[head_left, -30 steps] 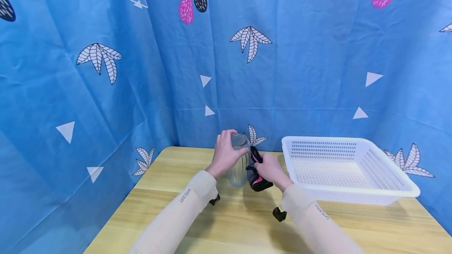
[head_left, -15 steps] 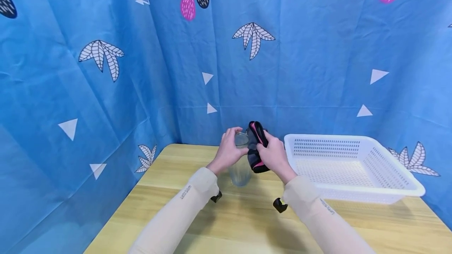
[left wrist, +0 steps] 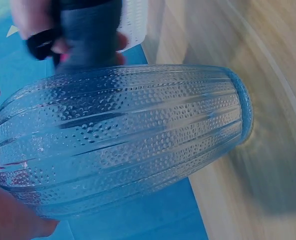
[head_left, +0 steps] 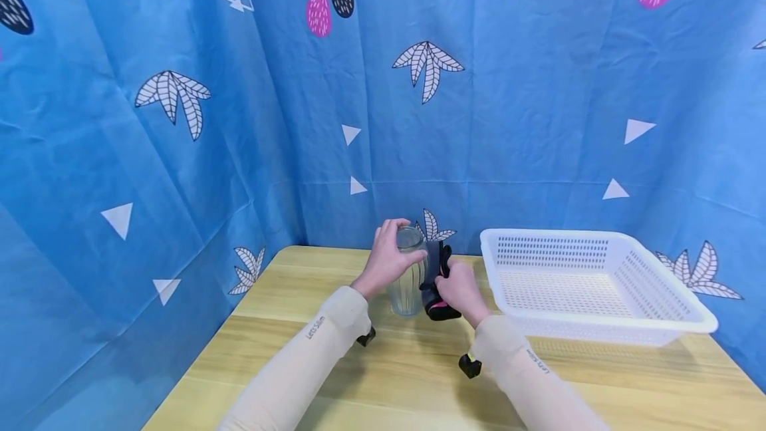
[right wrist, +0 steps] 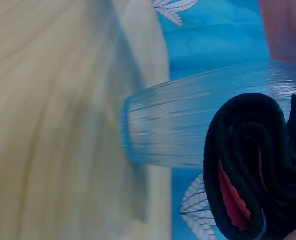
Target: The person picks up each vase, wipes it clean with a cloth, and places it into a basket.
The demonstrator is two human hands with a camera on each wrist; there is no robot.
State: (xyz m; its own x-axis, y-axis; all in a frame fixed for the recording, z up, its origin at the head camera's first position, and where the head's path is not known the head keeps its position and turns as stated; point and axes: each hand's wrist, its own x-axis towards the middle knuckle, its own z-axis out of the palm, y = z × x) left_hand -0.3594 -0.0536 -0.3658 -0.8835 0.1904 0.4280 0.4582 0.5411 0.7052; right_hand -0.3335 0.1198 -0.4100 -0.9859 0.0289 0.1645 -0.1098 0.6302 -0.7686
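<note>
Tabletop (head_left: pixel 413 384): hands (head_left: pixel 387 260) (head_left: pixel 463 289) round glass (head_left: pixel 407 291), folded fabric (head_left: pixel 431 276)

head: above, forward-down, farther | wrist views: near, facing inward | shared: glass (left wrist: pixel 138 135)

The glass (head_left: pixel 407 290) left, the basket (head_left: pixel 598 332) right

The glass stands on the far half of the table (head_left: pixel 269 351), with the left hand (head_left: pixel 387 257) round its top from the left. Just right of it is the folded fabric (head_left: pixel 431 273), with the right hand (head_left: pixel 462 286) at the fabric's right side. Past the right hand, at far right, the basket sits on the table. The curtain (head_left: pixel 509 118) hangs behind the table's far edge and along the left side.
</note>
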